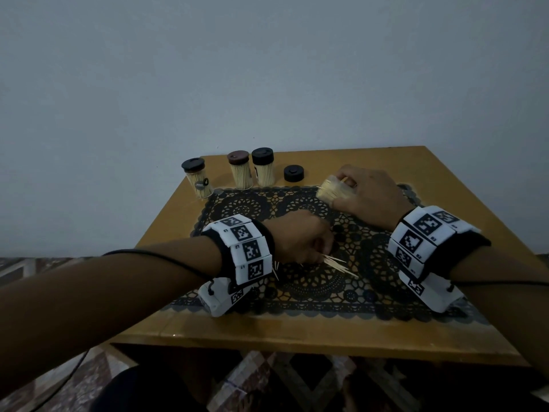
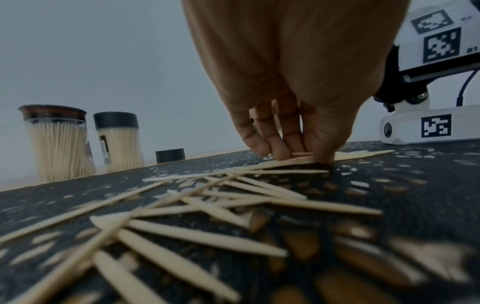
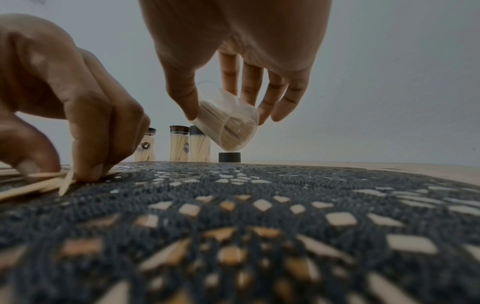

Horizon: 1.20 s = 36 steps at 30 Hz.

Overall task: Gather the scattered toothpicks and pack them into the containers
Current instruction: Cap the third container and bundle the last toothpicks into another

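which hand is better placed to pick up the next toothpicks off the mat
Left. The left hand already pinches the loose toothpicks on the mat, while the right hand is busy holding the open container tilted above it.

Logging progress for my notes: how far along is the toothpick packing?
Three capped containers stand full at the back. The right hand holds a fourth container, open and nearly full; its lid lies apart. The left hand pinches loose toothpicks; a scatter remains on the mat.

Head looks down; wrist views skim the mat [image 3: 259, 205], sharing jars [image 2: 59, 144].
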Each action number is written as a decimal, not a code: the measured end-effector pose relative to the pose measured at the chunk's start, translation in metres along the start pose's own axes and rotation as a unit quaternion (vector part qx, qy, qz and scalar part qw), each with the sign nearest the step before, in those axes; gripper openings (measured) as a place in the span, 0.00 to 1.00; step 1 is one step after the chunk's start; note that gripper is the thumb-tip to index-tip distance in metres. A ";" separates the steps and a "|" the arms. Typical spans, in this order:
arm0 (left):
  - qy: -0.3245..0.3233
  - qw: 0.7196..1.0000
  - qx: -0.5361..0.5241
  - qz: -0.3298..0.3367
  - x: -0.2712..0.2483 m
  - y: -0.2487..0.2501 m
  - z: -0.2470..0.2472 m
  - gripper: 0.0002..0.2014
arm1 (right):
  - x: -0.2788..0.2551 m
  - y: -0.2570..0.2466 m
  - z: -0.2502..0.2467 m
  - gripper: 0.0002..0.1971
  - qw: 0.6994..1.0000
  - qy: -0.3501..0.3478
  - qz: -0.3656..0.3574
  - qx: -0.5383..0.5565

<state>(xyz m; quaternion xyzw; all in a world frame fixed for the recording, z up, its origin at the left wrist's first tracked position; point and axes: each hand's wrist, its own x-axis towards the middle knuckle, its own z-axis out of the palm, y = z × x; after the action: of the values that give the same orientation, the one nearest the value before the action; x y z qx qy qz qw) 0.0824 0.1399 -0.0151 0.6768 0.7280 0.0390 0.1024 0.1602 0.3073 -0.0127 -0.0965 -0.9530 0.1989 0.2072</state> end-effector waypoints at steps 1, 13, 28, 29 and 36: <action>0.008 1.000 0.000 0.003 0.001 0.000 0.001 0.06 | 0.000 0.000 0.000 0.20 1.000 0.000 -0.001 -0.001; -0.009 0.978 0.208 0.016 0.002 -0.011 0.014 0.13 | 0.000 0.001 0.000 0.20 1.000 -0.013 -0.009 -0.007; 0.016 0.975 0.112 -0.190 -0.031 -0.042 -0.044 0.04 | -0.001 0.000 0.002 0.23 0.996 -0.079 -0.035 -0.003; 0.024 0.977 0.099 -0.187 -0.027 -0.041 -0.043 0.03 | -0.001 0.000 0.003 0.23 0.995 -0.086 -0.041 0.004; 0.123 0.980 0.022 -0.153 0.011 -0.025 -0.031 0.05 | -0.001 -0.003 0.004 0.24 0.993 -0.096 -0.065 0.016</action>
<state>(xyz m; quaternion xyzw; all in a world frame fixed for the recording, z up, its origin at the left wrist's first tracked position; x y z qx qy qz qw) 0.0505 0.1515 0.0094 0.5495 0.8307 0.0899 0.0024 0.1593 0.3034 -0.0149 -0.0115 -0.9693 0.2088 0.1291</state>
